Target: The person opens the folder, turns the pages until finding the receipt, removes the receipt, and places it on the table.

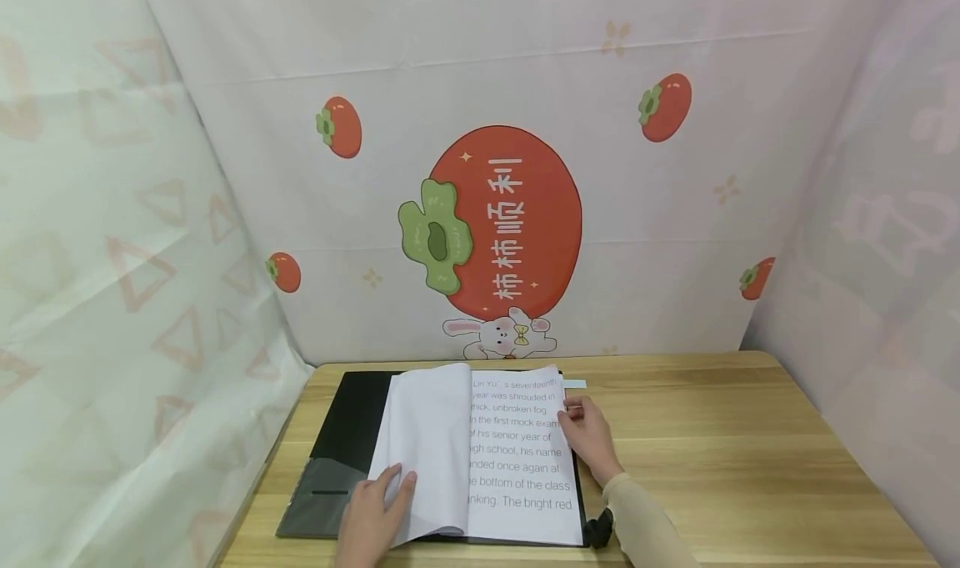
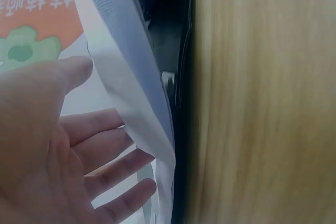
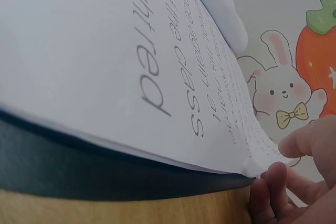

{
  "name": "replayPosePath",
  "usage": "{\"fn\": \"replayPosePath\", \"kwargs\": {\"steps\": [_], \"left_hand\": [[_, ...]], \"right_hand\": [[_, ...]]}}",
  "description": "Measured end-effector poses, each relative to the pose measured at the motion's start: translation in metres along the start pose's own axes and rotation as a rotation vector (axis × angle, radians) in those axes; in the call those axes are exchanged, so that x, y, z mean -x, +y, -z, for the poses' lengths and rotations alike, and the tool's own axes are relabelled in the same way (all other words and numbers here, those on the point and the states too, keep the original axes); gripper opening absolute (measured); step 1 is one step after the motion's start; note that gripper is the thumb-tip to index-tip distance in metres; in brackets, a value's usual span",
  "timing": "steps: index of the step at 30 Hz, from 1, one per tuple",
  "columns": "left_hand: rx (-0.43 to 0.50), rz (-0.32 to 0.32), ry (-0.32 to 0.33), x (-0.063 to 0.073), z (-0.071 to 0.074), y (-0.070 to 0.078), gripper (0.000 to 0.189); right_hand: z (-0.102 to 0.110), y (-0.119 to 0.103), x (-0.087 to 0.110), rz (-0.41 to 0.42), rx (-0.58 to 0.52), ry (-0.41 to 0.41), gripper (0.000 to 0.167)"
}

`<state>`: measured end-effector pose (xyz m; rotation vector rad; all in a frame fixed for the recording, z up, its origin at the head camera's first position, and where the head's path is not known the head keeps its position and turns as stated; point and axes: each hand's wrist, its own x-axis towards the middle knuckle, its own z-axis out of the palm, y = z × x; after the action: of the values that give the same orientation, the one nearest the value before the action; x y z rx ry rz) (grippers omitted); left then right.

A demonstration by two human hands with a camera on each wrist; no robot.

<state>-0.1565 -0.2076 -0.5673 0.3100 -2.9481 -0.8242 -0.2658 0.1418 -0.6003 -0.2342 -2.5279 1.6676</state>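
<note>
A stack of white printed sheets (image 1: pixel 517 459) lies over a black folder (image 1: pixel 352 414) on the table. One blank-backed page (image 1: pixel 431 443) is folded over to the left and bulges upward. My left hand (image 1: pixel 375 510) is at this page's lower left part, with fingers spread and fairly straight; in the left wrist view its fingertips (image 2: pixel 144 187) are beside the paper's edge. My right hand (image 1: pixel 588 434) pinches the right edge of the top printed sheet between thumb and fingers. The right wrist view shows that sheet's edge (image 3: pixel 268 153) lifted and bent there.
A wooden table (image 1: pixel 712 451) extends to the right of the folder. Behind it hangs a white cloth (image 1: pixel 637 243) with persimmon and rabbit prints. A pale tab (image 1: pixel 574 384) sticks out at the folder's upper right. Something small and black (image 1: pixel 598 530) is by the right wrist.
</note>
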Motion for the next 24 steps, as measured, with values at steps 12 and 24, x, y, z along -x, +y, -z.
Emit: {"fn": "replayPosePath", "kwargs": {"steps": [12,24], "left_hand": [[-0.094,0.002,-0.148,-0.003,-0.005,0.000,0.100],[-0.127,0.058,-0.184,0.000,-0.019,0.007,0.128]], "right_hand": [[0.004,-0.003,0.005,-0.014,0.000,-0.014,0.037],[0.005,0.001,0.005,0.015,0.003,-0.010,0.035]]}}
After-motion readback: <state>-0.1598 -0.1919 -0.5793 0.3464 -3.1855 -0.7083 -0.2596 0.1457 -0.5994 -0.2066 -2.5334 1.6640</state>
